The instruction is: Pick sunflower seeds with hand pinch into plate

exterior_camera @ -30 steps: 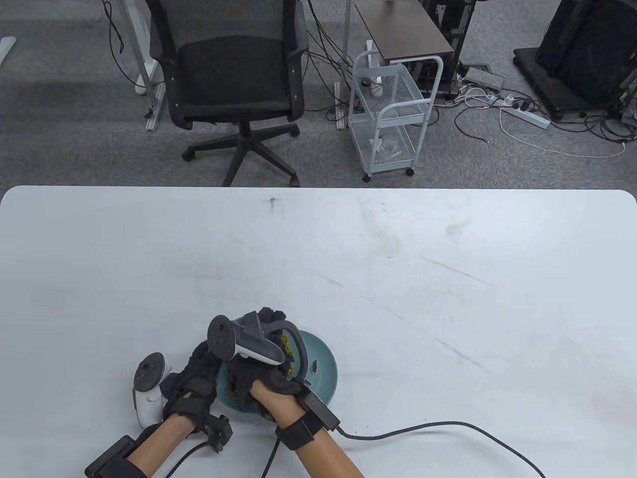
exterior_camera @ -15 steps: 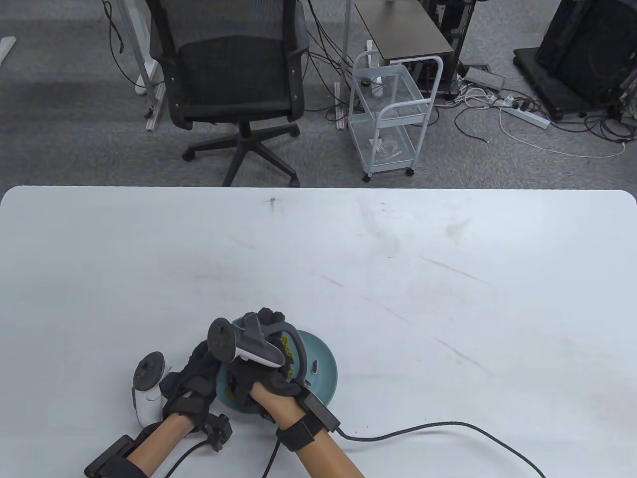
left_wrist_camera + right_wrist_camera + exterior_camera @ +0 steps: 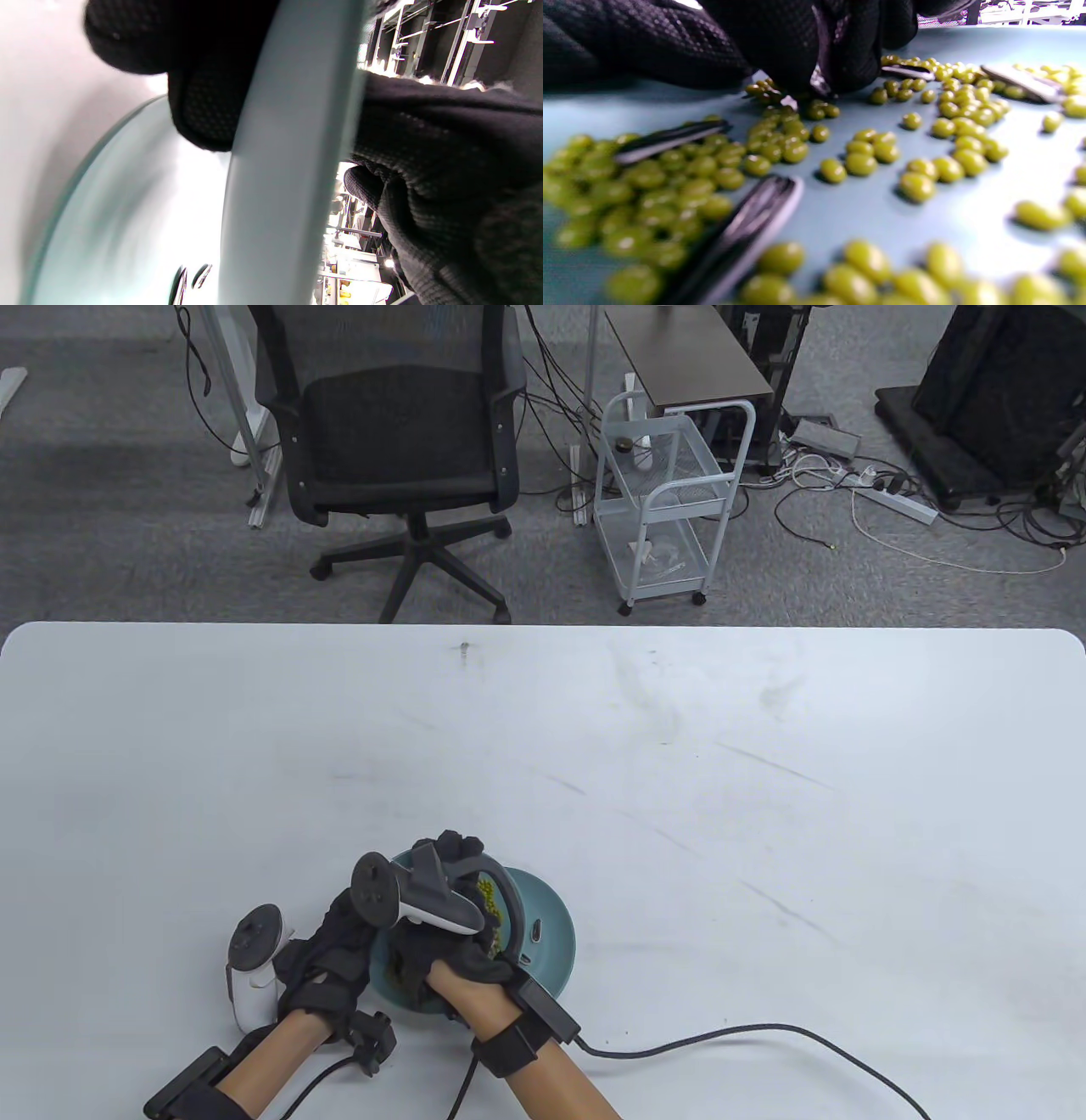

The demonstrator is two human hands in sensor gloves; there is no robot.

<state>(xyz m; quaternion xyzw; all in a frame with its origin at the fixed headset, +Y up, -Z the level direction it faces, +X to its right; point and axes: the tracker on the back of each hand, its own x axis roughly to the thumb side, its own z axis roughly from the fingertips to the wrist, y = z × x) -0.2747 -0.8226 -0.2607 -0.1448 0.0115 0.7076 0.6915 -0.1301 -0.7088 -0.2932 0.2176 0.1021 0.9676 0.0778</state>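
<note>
teal plate (image 3: 556,929) sits on the white table (image 3: 645,780), near its front edge, and serves as the reference for everything else. left hand (image 3: 327,954) grips the plate at its left rim: in the left wrist view gloved fingers (image 3: 203,84) lie under the rim and the rest of the glove lies over it, so the rim (image 3: 284,169) is clamped between them. right hand (image 3: 450,925) is over the plate's middle, its tracker (image 3: 416,895) on top. in the right wrist view its fingertips (image 3: 835,51) are bunched together and pressed down onto the plate floor, pinching at a dark striped sunflower seed (image 3: 821,87); whether the seed is lifted i cannot tell. more sunflower seeds (image 3: 742,241) lie flat on the plate floor, scattered among many small green beans (image 3: 861,163) that cover much of it. a black cable (image 3: 764,1031) runs from the right wrist across the table to the right of the plate.
</note>
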